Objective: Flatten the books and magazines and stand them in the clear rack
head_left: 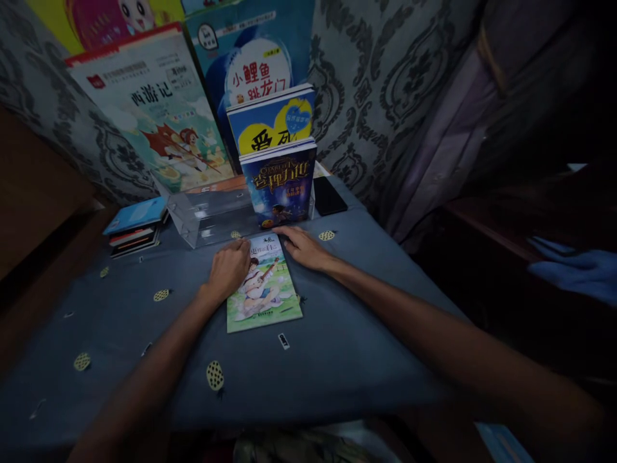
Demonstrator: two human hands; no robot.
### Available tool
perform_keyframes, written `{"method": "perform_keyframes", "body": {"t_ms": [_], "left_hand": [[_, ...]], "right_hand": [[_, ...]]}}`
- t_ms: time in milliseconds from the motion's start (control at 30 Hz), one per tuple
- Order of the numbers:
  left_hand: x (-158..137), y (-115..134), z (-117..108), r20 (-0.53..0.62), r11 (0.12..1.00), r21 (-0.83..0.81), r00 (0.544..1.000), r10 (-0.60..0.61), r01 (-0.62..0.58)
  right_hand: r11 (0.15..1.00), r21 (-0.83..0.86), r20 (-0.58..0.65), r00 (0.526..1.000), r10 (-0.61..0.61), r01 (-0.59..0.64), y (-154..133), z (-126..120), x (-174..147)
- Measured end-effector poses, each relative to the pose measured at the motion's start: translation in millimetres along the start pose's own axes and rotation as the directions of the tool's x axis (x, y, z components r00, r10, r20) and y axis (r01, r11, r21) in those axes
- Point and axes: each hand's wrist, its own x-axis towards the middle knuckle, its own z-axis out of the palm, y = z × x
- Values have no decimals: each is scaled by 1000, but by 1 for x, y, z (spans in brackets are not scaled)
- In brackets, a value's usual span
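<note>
A thin book (266,292) with a green cover, showing a figure playing a stringed instrument, lies flat on the cloth. My left hand (230,267) is closed at its upper left edge, fingers curled against the book. At the upper right corner rests my right hand (306,249), its fingers stretched toward the book's top edge and the thumb beside its right edge. Just behind the hands, a clear acrylic stand (207,215) holds a dark blue book (282,193) upright at its right end. A blue and yellow book (274,125) stands behind that one.
Large picture books, one white-and-green (159,109) and one blue (255,38), lean against the patterned wall covering (385,71). A small pile of books (137,222) sits left of the stand. On the right lies a black flat object (330,196). A grey-blue tablecloth (337,360) covers the table.
</note>
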Motion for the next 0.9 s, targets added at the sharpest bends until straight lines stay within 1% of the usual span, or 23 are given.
{"method": "perform_keyframes", "body": {"t_ms": [133, 300, 467, 600, 733, 900], "left_hand": [[1, 3, -4, 14, 999, -34, 1000, -1, 1], [-2, 15, -13, 28, 996, -88, 999, 20, -18], [-4, 40, -5, -5, 996, -47, 998, 70, -70], [-5, 58, 1, 8, 999, -21, 999, 38, -38], [-8, 70, -5, 32, 999, 28, 999, 21, -21], [-8, 74, -14, 54, 998, 47, 998, 40, -43]], "right_hand": [[999, 33, -37, 999, 39, -38, -3, -1, 1], [993, 114, -110, 994, 22, -9, -5, -3, 0], [980, 199, -116, 992, 44, -20, -7, -6, -4], [973, 229, -132, 990, 56, -24, -7, -6, -7], [971, 237, -142, 988, 60, -25, -7, -7, -9], [968, 245, -142, 987, 81, -44, -8, -8, -11]]}}
